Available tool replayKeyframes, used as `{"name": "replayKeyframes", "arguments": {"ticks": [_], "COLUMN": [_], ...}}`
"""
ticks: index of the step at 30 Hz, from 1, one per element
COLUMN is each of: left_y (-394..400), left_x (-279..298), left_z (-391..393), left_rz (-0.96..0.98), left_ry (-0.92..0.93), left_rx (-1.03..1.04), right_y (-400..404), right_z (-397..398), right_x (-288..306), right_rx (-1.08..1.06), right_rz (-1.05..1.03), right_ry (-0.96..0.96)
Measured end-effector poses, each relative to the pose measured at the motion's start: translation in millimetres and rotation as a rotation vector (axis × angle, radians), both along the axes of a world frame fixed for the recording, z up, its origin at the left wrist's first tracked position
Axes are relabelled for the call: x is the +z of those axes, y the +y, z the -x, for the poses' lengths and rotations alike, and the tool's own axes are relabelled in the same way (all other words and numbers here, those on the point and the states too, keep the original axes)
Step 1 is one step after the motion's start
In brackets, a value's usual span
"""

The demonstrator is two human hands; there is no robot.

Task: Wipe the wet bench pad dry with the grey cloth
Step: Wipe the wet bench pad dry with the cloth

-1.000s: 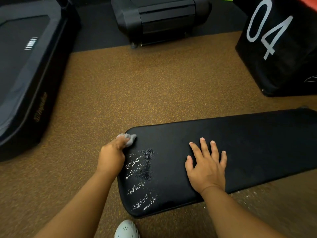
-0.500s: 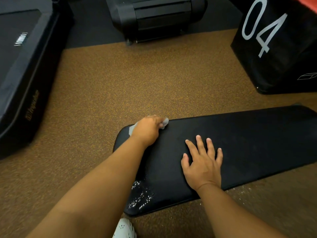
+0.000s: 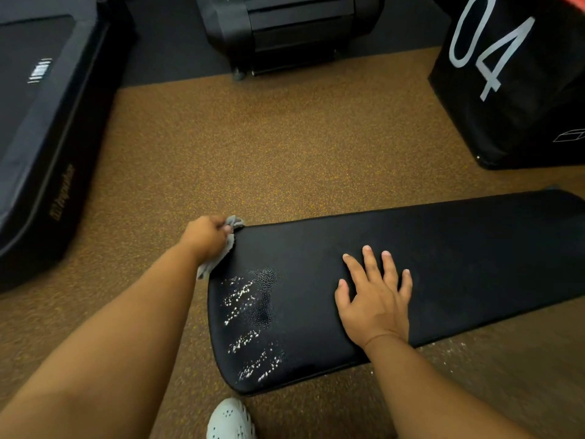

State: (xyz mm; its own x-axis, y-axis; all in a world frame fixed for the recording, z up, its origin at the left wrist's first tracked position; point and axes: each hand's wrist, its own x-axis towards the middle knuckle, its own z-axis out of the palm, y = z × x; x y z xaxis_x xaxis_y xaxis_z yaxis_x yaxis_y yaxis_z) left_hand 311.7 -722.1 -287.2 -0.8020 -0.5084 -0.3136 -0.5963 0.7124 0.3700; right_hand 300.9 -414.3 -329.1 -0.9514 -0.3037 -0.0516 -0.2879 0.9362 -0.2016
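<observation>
A long black bench pad (image 3: 459, 258) stretches from bottom centre to the right edge. Water droplets (image 3: 250, 327) glisten on its near left end. My left hand (image 3: 205, 236) grips the bunched grey cloth (image 3: 221, 251) at the pad's far left corner, right on its edge; part of the cloth hangs below the fist. My right hand (image 3: 376, 299) lies flat on the pad with fingers spread, to the right of the wet patch.
The floor is speckled brown rubber (image 3: 285, 147). A black box marked 04 (image 3: 519, 77) stands at the back right. Black machines sit at the left (image 3: 41, 122) and top centre (image 3: 285, 30). A white shoe (image 3: 231, 419) shows below the pad.
My left hand with the cloth swept right along the pad's far edge, then came back left to the corner. The droplets on the near end show again. The right hand stayed flat.
</observation>
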Motion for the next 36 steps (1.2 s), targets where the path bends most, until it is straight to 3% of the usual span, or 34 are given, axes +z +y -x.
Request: {"name": "replayKeyframes", "arguments": {"ticks": [6, 10, 17, 21, 23, 26, 30, 36], "left_y": [26.1, 35.3, 20.2, 46.5, 67.7, 86.3, 83.9, 105.8], "left_x": [0.0, 5.6, 17.9, 21.6, 11.5, -9.3, -20.5, -8.8], "left_z": [-14.7, -27.9, -62.4, -55.5, -45.2, -37.7, -25.8, -24.4], "left_rz": [0.072, 0.132, 0.018, 0.021, 0.014, 0.154, 0.255, 0.156], "left_ry": [0.106, 0.125, 0.19, 0.407, 0.301, 0.068, 0.056, 0.121], "left_rx": [0.178, 0.167, 0.254, 0.029, -0.146, -0.224, -0.24, -0.219], "right_y": [-0.2, -0.7, -0.8, -0.8, -0.8, -0.8, -1.5, -1.2], "right_z": [-0.8, -0.2, -0.6, -0.6, -0.2, 0.0, 0.0, 0.1], "right_x": [1.1, 1.3, 1.6, 0.7, 0.4, -0.2, 0.0, -1.4], "right_rx": [-0.006, -0.004, -0.01, -0.01, -0.01, -0.013, -0.013, -0.018], "right_rz": [-0.005, -0.009, -0.01, -0.02, -0.02, -0.018, -0.012, -0.01], "right_ry": [0.009, 0.003, 0.003, 0.006, 0.006, 0.006, 0.008, 0.014]}}
